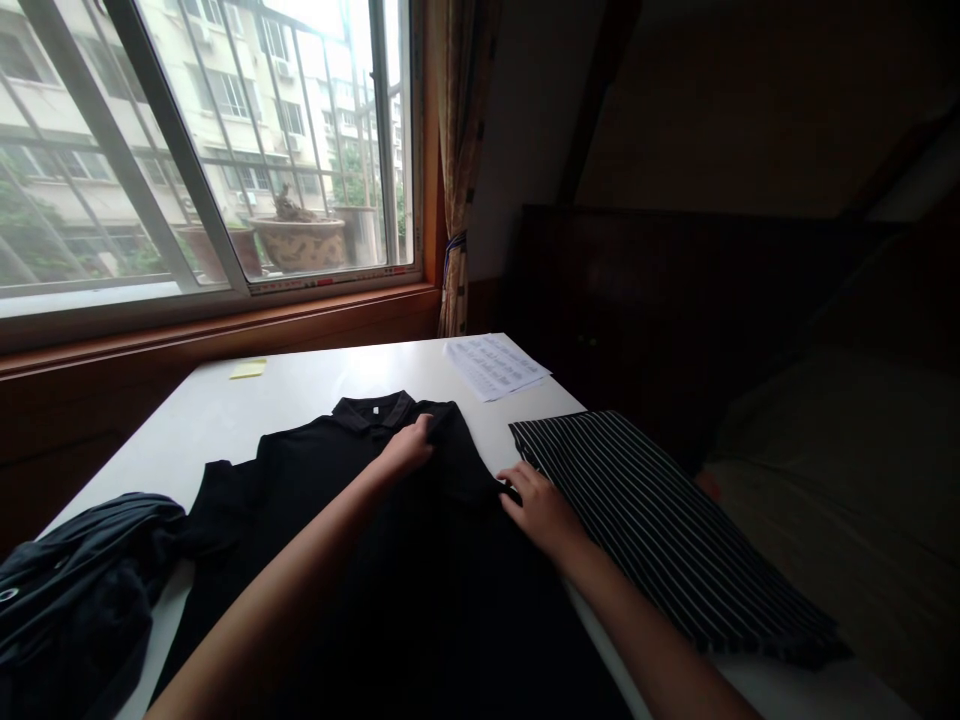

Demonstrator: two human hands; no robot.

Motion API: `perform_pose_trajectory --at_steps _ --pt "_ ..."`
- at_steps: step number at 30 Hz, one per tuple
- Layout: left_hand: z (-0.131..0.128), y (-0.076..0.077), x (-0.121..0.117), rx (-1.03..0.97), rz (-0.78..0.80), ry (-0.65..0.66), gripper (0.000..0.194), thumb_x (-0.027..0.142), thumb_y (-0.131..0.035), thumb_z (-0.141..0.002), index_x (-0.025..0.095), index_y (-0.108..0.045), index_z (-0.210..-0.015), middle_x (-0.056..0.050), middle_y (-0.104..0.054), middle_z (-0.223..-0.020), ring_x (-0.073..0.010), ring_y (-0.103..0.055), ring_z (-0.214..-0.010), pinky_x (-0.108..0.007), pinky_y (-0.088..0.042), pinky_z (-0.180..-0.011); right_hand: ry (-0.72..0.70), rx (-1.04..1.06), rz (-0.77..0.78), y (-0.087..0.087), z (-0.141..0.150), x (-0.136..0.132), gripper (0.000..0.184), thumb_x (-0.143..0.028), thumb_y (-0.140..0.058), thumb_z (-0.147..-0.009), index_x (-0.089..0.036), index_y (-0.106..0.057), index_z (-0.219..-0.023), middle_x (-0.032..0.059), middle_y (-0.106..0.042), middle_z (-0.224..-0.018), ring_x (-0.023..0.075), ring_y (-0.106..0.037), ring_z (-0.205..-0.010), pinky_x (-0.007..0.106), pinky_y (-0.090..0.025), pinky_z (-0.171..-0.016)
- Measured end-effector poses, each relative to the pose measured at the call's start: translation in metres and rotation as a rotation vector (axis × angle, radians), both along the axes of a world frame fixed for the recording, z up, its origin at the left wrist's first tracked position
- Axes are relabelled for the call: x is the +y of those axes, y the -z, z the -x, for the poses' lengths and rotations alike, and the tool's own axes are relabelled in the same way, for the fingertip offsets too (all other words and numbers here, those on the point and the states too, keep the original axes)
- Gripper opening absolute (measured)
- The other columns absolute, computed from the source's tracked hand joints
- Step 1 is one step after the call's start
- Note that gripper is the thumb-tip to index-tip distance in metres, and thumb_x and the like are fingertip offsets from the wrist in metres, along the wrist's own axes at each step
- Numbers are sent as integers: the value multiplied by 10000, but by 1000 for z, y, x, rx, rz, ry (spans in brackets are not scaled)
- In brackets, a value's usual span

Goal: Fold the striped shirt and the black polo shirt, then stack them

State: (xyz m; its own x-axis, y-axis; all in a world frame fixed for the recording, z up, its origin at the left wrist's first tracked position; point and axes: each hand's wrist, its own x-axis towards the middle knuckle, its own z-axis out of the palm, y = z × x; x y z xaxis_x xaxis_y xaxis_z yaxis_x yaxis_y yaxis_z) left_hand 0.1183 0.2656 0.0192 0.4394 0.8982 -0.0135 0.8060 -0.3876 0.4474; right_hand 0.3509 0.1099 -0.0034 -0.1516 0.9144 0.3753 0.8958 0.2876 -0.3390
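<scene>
A black polo shirt [315, 520] lies spread on the white table, its collar toward the window and its lower part running out of view below. My left hand [409, 445] is closed on the shirt's front, just beside the collar on the right; its fingertips are partly hidden. At the right sleeve's edge, my right hand [536, 505] pinches the dark cloth between thumb and fingers. Close beside that hand lies a black cloth with white stripes [652, 520], flat along the table's right side.
A dark crumpled garment [82, 580] sits at the table's left. Printed sheets [495, 365] and a yellow sticky note [247, 369] lie toward the far edge of the white table [360, 363]. Behind are a barred window and a tied curtain [456, 200].
</scene>
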Motion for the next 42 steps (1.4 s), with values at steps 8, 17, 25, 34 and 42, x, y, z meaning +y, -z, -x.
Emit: perform_pose_trajectory --at_steps 8,17,25,34,42 --pt "3 10 -5 -5 -63 -34 640 158 -596 -827 141 -391 -1434 -111 -669 -1113 -215 -683 -959 -267 -518 -804 11 -270 -152 -1 -4 -1 183 -70 -584 -890 -224 -669 -937 54 -641 -921 221 -626 -889 325 -524 -758" --pt "-27 12 -15 77 -323 227 471 290 -489 -958 265 -484 -1429 -75 -387 -1562 -288 -299 -1458 -458 -250 -1192 -79 -273 -178 2 -5 -4 447 -14 -553 -872 -235 -638 -1251 76 -661 -1174 249 -601 -1043 385 -535 -884" --pt "-64 44 14 140 -311 274 545 454 -351 -1022 230 -364 -1519 -92 -288 -1620 -268 -227 -1504 -564 -166 -1202 -166 -199 -166 4 -9 -3 260 -54 -585 -888 -225 -718 -1033 57 -686 -989 220 -617 -980 362 -553 -865" --pt "-66 50 38 167 -302 241 577 476 -327 -1019 241 -309 -1546 -84 -200 -1645 -255 -161 -1522 -562 -124 -1206 -157 -227 -131 -10 -1 -12 273 -159 -659 -866 -239 -619 -1124 75 -635 -1124 266 -581 -1041 441 -494 -940" --pt "-66 52 36 160 -310 235 596 474 -336 -1015 223 -290 -1554 -93 -201 -1646 -270 -155 -1523 -560 -111 -1211 -243 -280 -140 -11 6 -7 166 -213 -658 -894 -231 -654 -1059 59 -663 -1022 239 -581 -986 402 -474 -905"
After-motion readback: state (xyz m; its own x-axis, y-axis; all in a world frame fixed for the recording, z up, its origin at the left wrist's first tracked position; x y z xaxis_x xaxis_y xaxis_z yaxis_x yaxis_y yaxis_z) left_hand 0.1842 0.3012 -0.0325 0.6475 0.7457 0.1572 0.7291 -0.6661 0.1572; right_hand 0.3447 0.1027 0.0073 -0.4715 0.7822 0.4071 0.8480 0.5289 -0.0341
